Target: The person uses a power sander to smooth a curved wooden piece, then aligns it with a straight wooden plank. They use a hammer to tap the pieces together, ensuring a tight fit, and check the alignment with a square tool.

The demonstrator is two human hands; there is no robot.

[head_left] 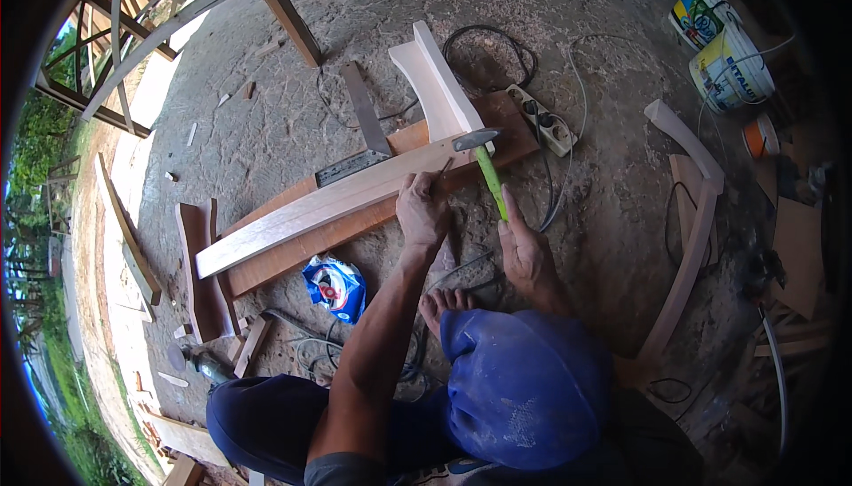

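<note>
My right hand (pixel 530 255) is wrapped round the bright green handle of a hammer (pixel 490 182). The hammer's grey metal head lies over the right end of a long pale wooden board (pixel 328 208). My left hand (pixel 422 213) is closed in a pinch at the board's near edge, with a thin dark nail (pixel 446 165) showing at its fingertips. That board rests slantwise over a reddish-brown plank (pixel 306 258). A pale, L-shaped wooden piece (pixel 445 86) meets its right end and reaches away from me. Beside the board's far edge lies a carpenter's square (pixel 364 109).
A power strip (pixel 543 122) with cables sits just right of the joint. A blue packet (pixel 335 288) is near my left forearm. Curved wooden pieces (pixel 197 264) lie at left, and another (pixel 692 255) at right. Paint buckets (pixel 732 69) stand far right; a wooden frame (pixel 280 11) stands far left.
</note>
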